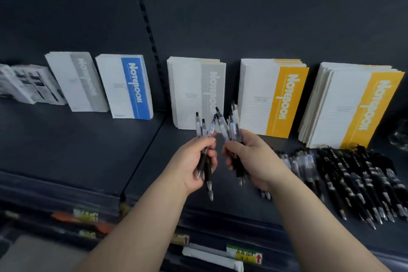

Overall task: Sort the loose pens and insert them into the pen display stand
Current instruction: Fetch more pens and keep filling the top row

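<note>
My left hand [194,161] grips a small bunch of black-and-clear pens [204,130], tips pointing down towards me. Close beside it, my right hand [247,157] grips a bigger bunch of the same pens [229,126], their clicker ends fanned upward. Both bunches hover above the dark shelf [88,150], in front of a grey notebook stack. On the shelf to the right lies a row of loose pens [353,179], clear ones on the left, black ones on the right. No pen display stand is visible.
Stacks of notebooks lean against the back panel: grey [75,81], blue [128,88], grey [196,93], yellow [273,97] and yellow [353,106]. Packaged items [28,84] sit at far left. Price labels [245,256] run along the shelf's front edge.
</note>
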